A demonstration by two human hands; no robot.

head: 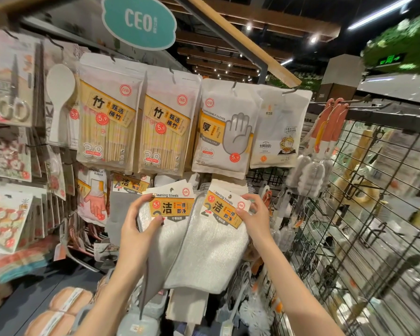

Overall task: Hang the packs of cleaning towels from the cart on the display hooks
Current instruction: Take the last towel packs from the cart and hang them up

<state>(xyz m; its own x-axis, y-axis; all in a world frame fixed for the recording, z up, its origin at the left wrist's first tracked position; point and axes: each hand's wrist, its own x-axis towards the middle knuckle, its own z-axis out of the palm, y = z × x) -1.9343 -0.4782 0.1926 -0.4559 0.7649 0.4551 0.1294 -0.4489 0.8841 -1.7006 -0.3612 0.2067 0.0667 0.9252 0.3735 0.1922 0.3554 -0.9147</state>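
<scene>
Between both hands (141, 224) (255, 214), 2 towel packs (204, 243) are gripped.

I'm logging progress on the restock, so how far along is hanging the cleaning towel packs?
Done: one pack with a similar orange label seems to hang already behind the hands. In hand: the left hand holds one towel pack, the right hand another towel pack, both raised below the disposable gloves, neither visibly hooked. Left: hanging both; the cart's contents aren't visible.
</scene>
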